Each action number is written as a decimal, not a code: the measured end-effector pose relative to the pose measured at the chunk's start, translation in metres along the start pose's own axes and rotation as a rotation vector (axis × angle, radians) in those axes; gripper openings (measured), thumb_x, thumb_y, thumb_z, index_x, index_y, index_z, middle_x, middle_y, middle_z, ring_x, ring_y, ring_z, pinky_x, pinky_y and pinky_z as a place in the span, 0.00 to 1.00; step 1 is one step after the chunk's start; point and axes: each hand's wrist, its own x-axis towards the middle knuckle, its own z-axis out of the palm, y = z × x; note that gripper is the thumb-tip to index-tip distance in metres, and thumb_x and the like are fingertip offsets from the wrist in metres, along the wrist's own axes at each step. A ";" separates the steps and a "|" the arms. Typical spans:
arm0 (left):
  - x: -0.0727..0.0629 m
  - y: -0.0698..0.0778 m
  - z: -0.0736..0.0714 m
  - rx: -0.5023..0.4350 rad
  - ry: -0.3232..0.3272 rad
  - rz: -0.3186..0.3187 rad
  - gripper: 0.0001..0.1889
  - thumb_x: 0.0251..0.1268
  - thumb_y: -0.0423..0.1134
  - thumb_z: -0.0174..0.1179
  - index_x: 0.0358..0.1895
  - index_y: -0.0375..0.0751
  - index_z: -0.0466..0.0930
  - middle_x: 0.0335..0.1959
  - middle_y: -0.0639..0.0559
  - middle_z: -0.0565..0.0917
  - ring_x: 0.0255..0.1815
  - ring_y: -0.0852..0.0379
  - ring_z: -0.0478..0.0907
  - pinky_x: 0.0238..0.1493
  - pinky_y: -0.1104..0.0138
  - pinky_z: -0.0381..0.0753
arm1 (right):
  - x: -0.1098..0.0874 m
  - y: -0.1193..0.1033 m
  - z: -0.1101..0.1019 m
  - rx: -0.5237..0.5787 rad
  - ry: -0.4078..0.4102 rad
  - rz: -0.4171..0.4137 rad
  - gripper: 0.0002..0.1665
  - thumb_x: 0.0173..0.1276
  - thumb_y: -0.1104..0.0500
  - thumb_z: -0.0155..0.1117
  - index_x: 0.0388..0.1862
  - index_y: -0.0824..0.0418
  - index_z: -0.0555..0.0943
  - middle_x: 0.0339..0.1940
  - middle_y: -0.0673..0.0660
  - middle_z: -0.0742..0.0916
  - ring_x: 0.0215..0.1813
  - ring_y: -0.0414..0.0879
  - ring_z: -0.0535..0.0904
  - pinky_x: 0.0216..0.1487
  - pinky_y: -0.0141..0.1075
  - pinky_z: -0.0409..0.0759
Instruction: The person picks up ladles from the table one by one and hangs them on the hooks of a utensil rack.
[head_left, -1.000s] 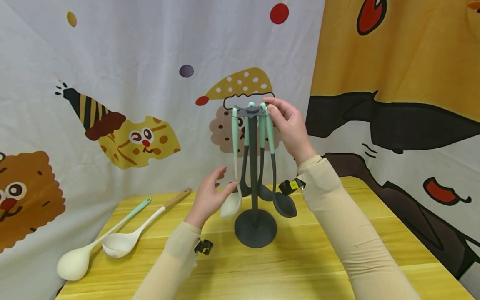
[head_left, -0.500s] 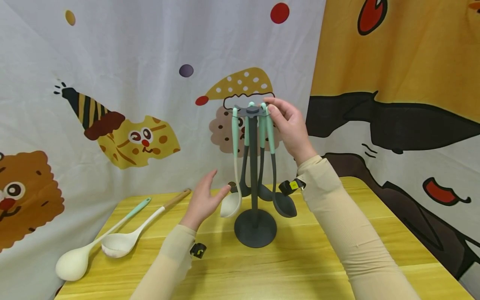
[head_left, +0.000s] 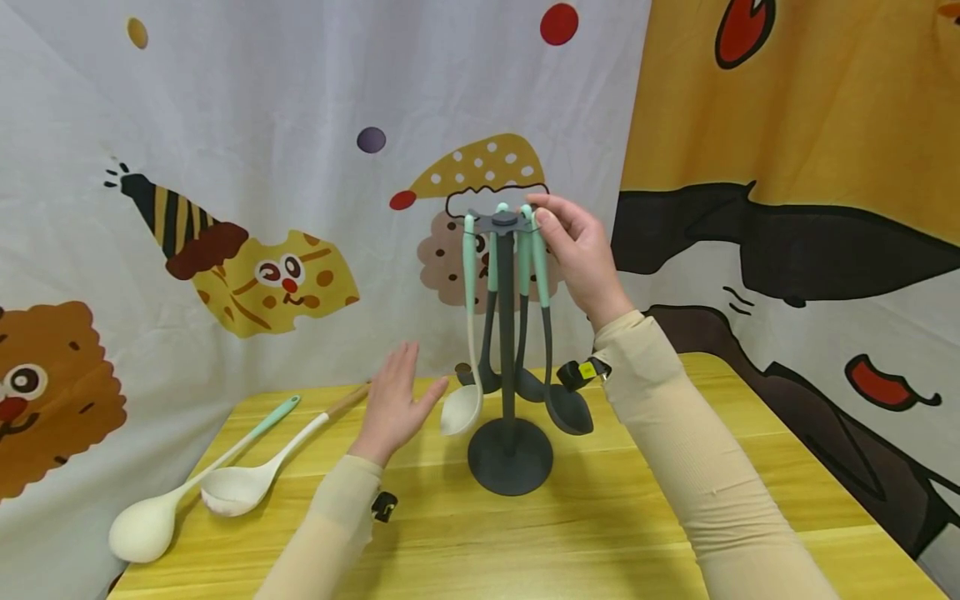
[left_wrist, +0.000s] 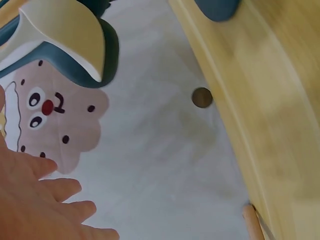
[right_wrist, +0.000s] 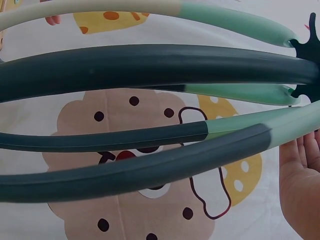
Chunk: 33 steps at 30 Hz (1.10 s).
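A dark utensil stand is upright on the table, with several green-handled utensils hanging around its top. My right hand is up at the stand's right side, thumb and forefinger pinching the top of a dark grey ladle. In the right wrist view, that ladle's green handle runs up to the hand. On the stand's left hangs a cream ladle. My left hand is held apart from it, fingers straight and thumb spread, holding nothing. Two more dark utensils hang behind the pole, partly hidden.
At the left of the wooden table lie a cream ladle with a green handle and a white ladle with a wooden handle. My left hand overlaps the wooden handle's end in the head view. A printed curtain hangs behind.
My left hand has drawn back to the left from the cream ladle, its fingers straightening. The right hand has stayed at the top of the dark grey ladle.
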 end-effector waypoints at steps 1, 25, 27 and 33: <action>0.000 -0.002 0.000 0.009 -0.003 -0.001 0.45 0.71 0.66 0.48 0.80 0.41 0.48 0.80 0.41 0.47 0.79 0.38 0.42 0.72 0.36 0.41 | 0.000 0.000 0.000 0.001 0.000 0.000 0.22 0.79 0.57 0.52 0.65 0.67 0.74 0.56 0.60 0.84 0.52 0.45 0.81 0.58 0.38 0.78; -0.007 -0.037 -0.006 0.168 -0.169 -0.127 0.49 0.69 0.74 0.37 0.81 0.47 0.32 0.79 0.38 0.28 0.77 0.36 0.21 0.64 0.28 0.26 | 0.001 0.000 0.001 0.015 0.003 -0.005 0.22 0.79 0.58 0.53 0.65 0.69 0.74 0.54 0.58 0.85 0.52 0.45 0.81 0.58 0.38 0.78; -0.007 -0.041 -0.006 0.177 -0.169 -0.141 0.50 0.68 0.75 0.37 0.81 0.46 0.34 0.79 0.38 0.29 0.77 0.35 0.22 0.64 0.28 0.25 | 0.001 0.000 0.001 0.014 0.004 -0.004 0.23 0.79 0.58 0.52 0.65 0.70 0.74 0.53 0.55 0.85 0.52 0.45 0.81 0.58 0.38 0.78; -0.008 -0.055 -0.007 0.209 -0.168 -0.181 0.51 0.67 0.76 0.37 0.81 0.44 0.36 0.79 0.35 0.31 0.77 0.31 0.24 0.63 0.27 0.25 | 0.002 0.001 0.000 0.007 0.004 -0.001 0.23 0.79 0.57 0.52 0.65 0.71 0.73 0.53 0.55 0.85 0.51 0.45 0.81 0.59 0.38 0.77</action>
